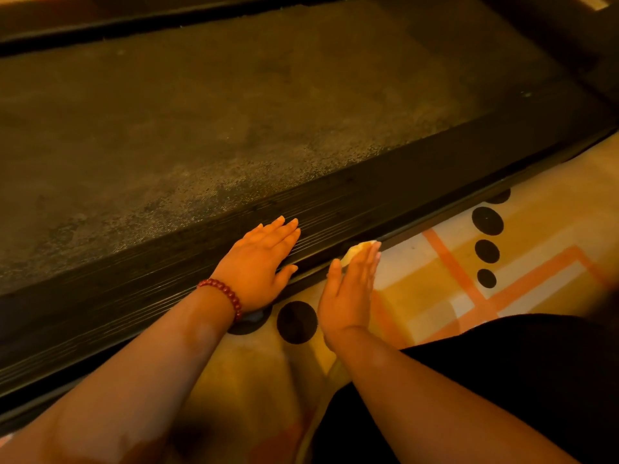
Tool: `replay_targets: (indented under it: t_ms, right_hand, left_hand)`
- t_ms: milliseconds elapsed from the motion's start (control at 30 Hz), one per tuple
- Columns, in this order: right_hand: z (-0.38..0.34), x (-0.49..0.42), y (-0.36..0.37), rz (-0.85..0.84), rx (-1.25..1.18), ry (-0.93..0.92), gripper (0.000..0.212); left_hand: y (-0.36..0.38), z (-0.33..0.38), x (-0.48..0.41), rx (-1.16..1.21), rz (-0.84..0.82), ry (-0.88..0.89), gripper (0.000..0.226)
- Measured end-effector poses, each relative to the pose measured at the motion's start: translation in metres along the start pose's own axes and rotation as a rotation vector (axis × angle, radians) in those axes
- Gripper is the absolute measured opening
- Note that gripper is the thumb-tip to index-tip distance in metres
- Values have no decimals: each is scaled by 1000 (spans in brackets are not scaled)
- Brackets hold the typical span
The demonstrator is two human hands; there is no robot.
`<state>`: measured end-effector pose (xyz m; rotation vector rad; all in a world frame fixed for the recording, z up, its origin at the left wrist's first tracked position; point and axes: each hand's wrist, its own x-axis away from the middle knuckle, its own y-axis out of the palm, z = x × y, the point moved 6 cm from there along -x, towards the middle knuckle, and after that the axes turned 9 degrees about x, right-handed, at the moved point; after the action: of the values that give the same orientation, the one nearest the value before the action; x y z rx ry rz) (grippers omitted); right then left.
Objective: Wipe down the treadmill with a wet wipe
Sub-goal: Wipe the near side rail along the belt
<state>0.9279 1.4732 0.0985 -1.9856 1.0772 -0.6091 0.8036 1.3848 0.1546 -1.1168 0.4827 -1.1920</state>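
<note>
A person's left hand (261, 266) lies flat, fingers straight, on the ribbed side rail of a treadmill (402, 182), while the right hand (351, 289) just beside it, fingers extended, presses a wet wipe (359, 250) under its fingertips against the rail's outer edge.

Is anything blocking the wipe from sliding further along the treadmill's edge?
Nothing visible. The right hand presses the wipe against the side edge of the treadmill, bare ahead; the left hand rests on the rail above.

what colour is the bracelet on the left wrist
Dark red: the bracelet is a string of round beads, clearest in the head view.
</note>
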Motion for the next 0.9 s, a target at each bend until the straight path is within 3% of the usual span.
replay_targets:
  t_ms: [167, 233, 400, 600, 733, 800, 900]
  right_hand:
    - [39, -69, -37, 63, -56, 205, 63]
    - [39, -66, -38, 24, -50, 157, 65]
    - [14, -14, -12, -153, 133, -173, 76]
    - [6, -55, -35, -63, 27, -47, 69]
    - [-28, -6, -14, -144, 0, -279, 84]
    - [-24, 16, -2, -193, -30, -240, 85]
    - [-8, -1, -6, -176, 18, -100, 65]
  left_hand:
    - [2, 15, -20, 15, 2, -16, 64]
    - [3, 19, -24, 31, 2, -32, 63]
    - [3, 20, -24, 75, -11, -73, 63]
    - [-1, 26, -21, 130, -14, -92, 62]
    - [-5, 26, -21, 147, -76, -85, 58]
    - [-6, 23, -20, 147, -96, -57, 55]
    - [-7, 21, -19, 149, -102, -30, 54]
